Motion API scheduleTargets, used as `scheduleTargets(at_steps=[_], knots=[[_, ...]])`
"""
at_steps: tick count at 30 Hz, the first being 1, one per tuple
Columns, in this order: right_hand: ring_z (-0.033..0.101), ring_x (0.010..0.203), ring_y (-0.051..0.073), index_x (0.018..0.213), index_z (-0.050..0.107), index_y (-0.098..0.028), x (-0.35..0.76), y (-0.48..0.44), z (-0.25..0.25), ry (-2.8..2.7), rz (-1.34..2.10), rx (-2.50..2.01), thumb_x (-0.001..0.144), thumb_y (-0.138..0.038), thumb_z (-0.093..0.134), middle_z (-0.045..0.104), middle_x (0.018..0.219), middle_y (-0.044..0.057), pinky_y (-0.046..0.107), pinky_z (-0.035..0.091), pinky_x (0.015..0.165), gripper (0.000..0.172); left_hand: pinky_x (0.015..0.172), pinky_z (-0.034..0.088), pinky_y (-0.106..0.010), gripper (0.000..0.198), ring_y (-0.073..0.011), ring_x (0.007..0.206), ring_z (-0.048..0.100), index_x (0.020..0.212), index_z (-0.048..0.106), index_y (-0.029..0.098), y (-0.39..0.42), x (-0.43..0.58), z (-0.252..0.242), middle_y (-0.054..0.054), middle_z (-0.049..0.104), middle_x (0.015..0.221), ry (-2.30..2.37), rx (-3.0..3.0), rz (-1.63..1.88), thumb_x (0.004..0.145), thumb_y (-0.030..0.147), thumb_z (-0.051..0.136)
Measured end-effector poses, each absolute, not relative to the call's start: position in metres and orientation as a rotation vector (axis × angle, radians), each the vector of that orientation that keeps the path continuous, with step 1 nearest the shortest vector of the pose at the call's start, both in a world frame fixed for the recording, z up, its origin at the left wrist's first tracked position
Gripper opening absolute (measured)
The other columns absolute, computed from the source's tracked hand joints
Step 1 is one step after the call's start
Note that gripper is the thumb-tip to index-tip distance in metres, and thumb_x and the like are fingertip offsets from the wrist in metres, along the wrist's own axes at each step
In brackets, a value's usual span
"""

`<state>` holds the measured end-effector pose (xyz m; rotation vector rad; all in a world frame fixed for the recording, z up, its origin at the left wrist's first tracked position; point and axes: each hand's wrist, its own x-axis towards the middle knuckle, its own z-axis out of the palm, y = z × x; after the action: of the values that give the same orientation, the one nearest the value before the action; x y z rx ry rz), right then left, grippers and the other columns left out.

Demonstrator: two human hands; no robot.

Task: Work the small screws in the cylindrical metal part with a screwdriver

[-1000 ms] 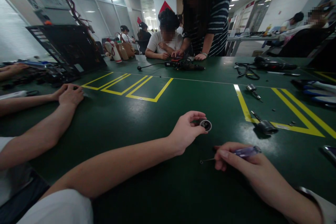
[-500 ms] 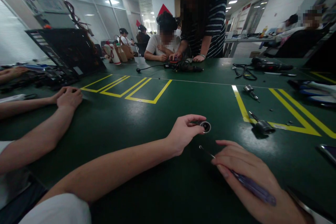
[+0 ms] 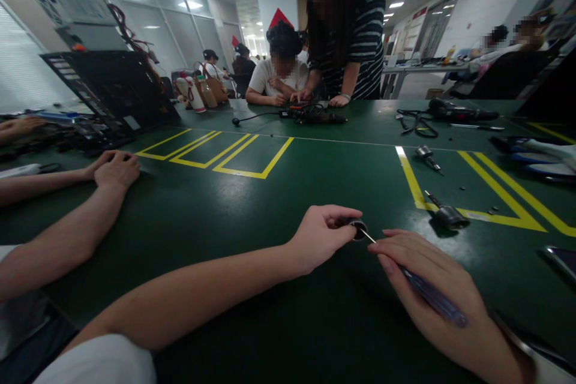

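Note:
My left hand (image 3: pixel 317 235) pinches a small metal hole saw (image 3: pixel 360 228) between thumb and fingers, its round open mouth turned towards my right hand. My right hand (image 3: pixel 432 288) is closed around the clear purple handle of a screwdriver (image 3: pixel 435 298). The thin shaft runs into the mouth of the hole saw, and its tip is hidden inside. To the right, another hole saw (image 3: pixel 451 217) with a shank lies on its side at the yellow tape. A further hole saw (image 3: pixel 427 157) rests behind it.
Yellow tape (image 3: pixel 409 183) marks the green table (image 3: pixel 216 240), with small dark bits (image 3: pixel 493 210) nearby. A power drill (image 3: pixel 461 112) lies at the back right. A neighbour's hands (image 3: pixel 117 168) rest at left. Across the table, two people handle a corded tool (image 3: pixel 315 113).
The screwdriver has moved up and its tip has entered the hole saw's mouth. My left hand has shifted slightly down and right, tilting the hole saw.

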<state>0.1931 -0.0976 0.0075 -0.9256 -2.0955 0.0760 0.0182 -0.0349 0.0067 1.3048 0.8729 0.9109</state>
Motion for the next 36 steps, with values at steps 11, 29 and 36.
scheduleTargets(at_steps=[11, 29, 36], knots=[[0.063, 0.095, 0.021, 0.109, 0.055, -0.017, 0.1904, -0.102, 0.0141, -2.16, -0.036, -0.865, 0.081, -0.01, 0.052, 0.068, 0.092, 0.008, 0.038, 0.05, 0.088, 0.029, 0.077, 0.055, -0.031, 0.026, -0.018, 0.083, 0.067, 0.094, 0.069, 0.01, -0.0367, 0.0177, 0.0082, -0.011, 0.07, 0.096, 0.957, 1.532, 0.975, 0.07, 0.011, 0.058], [0.064, 0.092, 0.021, 0.108, 0.056, -0.02, 0.1894, -0.1016, 0.0109, -2.08, 0.037, -0.95, 0.082, -0.013, 0.053, 0.068, 0.095, 0.008, 0.038, 0.05, 0.085, 0.027, 0.071, 0.054, -0.03, 0.027, -0.0162, 0.076, 0.066, 0.099, 0.066, 0.011, -0.0371, 0.0187, 0.0058, -0.009, 0.07, 0.086, 0.913, 1.382, 0.905, 0.073, 0.015, 0.06], [0.065, 0.084, 0.017, 0.098, 0.062, -0.024, 0.1919, -0.0989, 0.0144, -1.89, 0.245, -1.053, 0.084, -0.02, 0.054, 0.069, 0.092, 0.003, 0.029, 0.053, 0.075, 0.016, 0.084, 0.049, -0.033, 0.051, -0.0158, 0.086, 0.064, 0.11, 0.059, 0.012, -0.0303, 0.0162, 0.0051, -0.009, 0.067, 0.096, 0.801, 1.315, 0.845, 0.06, 0.001, 0.067]])
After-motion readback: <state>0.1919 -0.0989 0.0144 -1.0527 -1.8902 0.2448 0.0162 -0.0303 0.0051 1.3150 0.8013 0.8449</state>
